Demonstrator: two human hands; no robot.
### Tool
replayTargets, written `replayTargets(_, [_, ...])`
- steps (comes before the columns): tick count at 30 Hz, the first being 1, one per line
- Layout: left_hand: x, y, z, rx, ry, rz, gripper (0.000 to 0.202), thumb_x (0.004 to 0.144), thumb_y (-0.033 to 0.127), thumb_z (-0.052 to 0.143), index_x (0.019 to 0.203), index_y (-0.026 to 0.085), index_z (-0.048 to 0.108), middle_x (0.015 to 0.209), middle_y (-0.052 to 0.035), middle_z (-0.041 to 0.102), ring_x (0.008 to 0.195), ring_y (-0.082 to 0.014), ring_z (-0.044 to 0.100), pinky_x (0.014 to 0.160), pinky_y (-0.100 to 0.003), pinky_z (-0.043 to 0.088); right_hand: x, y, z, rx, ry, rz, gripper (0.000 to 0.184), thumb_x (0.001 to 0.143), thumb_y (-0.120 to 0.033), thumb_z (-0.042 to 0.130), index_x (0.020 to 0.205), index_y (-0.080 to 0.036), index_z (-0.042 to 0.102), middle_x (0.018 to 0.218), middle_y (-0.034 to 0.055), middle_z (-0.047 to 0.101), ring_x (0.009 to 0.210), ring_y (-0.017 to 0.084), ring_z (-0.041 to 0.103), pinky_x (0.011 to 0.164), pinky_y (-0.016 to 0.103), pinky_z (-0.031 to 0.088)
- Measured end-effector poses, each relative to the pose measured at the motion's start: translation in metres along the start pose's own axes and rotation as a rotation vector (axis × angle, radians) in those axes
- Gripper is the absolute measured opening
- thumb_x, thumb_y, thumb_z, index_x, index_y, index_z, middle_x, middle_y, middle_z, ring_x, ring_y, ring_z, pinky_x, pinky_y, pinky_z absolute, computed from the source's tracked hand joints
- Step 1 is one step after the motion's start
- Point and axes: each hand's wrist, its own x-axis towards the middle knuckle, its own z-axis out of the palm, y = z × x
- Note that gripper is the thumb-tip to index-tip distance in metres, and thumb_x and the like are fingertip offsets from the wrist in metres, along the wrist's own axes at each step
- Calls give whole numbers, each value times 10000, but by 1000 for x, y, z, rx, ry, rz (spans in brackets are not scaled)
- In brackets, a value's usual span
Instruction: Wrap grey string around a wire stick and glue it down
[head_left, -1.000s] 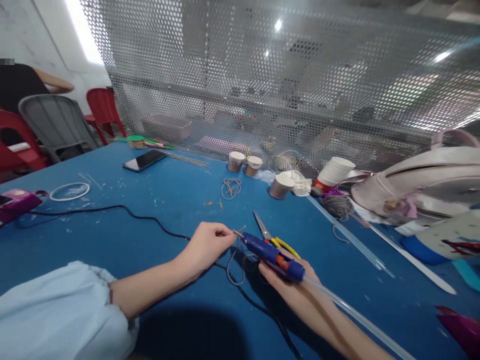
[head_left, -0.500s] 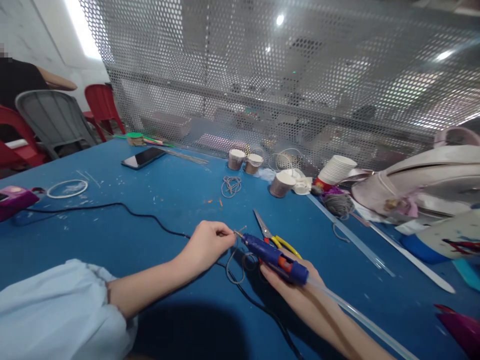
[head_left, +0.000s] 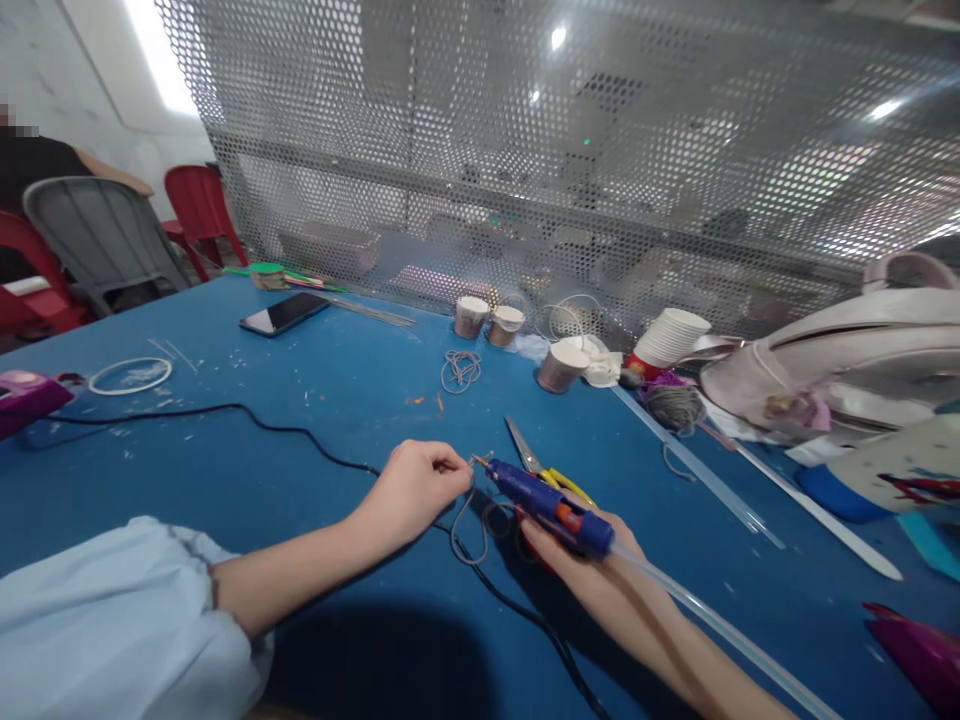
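While right hand (head_left: 592, 575) holds glue gun (head_left: 529, 489) | nested cups (head_left: 670, 340) lean

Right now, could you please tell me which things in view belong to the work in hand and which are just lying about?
Seemingly in use:
blue glue gun, in the right hand
glue stick, in its back end
grey cord, at the left hand's fingertips

Apparently just lying about:
phone
white ring
stacked paper cups
grey yarn ball

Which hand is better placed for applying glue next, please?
Probably the right hand: it holds the glue gun, its nozzle pointing toward the left hand, which seems occupied pinching the looped grey cord.
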Motion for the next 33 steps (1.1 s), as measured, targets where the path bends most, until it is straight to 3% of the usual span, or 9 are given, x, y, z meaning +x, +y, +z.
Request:
replayTargets(5, [1,1,1,0,10,7,172,668,252,535,597,145,649,559,3,588,556,-122,474,546,-239,351,-2,2,-2,7,-4,19,212,791,-408,570,711,-215,605,629,-3,603,539,149,547,503,248,447])
replayTargets(33, [-1,0,0,0,0,19,167,678,247,541,616,145,659,560,4,586,554,-121,466,539,-235,348,-2,-6,-2,-2,5,30,215,764,-402,575,673,-209,601,579,-6,588,519,145,524,489,242,440])
